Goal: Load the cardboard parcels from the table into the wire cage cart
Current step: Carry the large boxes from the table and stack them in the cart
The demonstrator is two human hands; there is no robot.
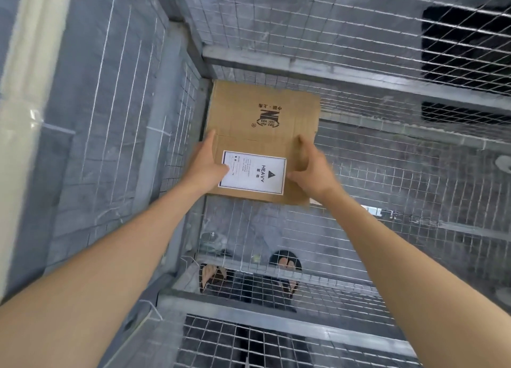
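Parcel (262,135) sat inside the cage cart (276,63), close against its far left corner. Label (253,172) lay on the near half of the parcel's top. Left hand (203,165) held the parcel's left edge and right hand (312,171) its right edge, with the label between them. Feet (286,265) stood outside the cart's near wall.

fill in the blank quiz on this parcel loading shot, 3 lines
1. The white label on the cardboard parcel reads ___.
2. The left hand grips the parcel's left edge, and the right hand grips its ___ edge.
3. The parcel is inside the wire cage cart, close to its far ___ corner.

Missing words: HEAVY; right; left
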